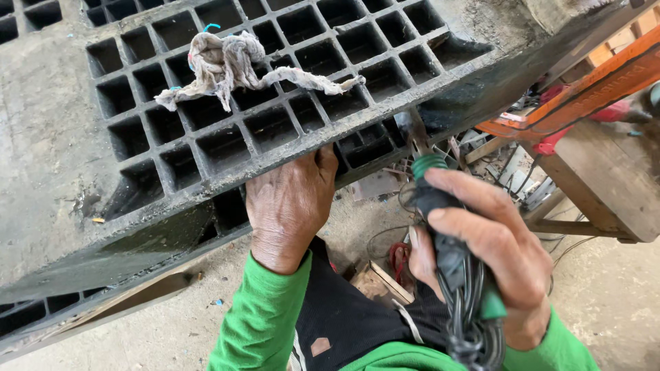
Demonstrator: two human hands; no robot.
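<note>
My left hand (pixel 289 206) presses against the front edge of a dark, dirty grid-shaped plastic panel (pixel 206 148), fingers hooked under the rim. My right hand (pixel 491 254) grips a black tool (pixel 440 237) with a green collar, with a bundle of black cord wound below its handle. The tool's metal tip points up at the panel's lower edge, close to the grid cells beside my left hand. Both sleeves are bright green.
A grey, frayed rag (pixel 230 65) lies on top of the grid. A wooden bench (pixel 605 178) with an orange bar (pixel 584 93) stands at the right. Wires and scrap parts (pixel 495 165) lie on the dusty concrete floor below.
</note>
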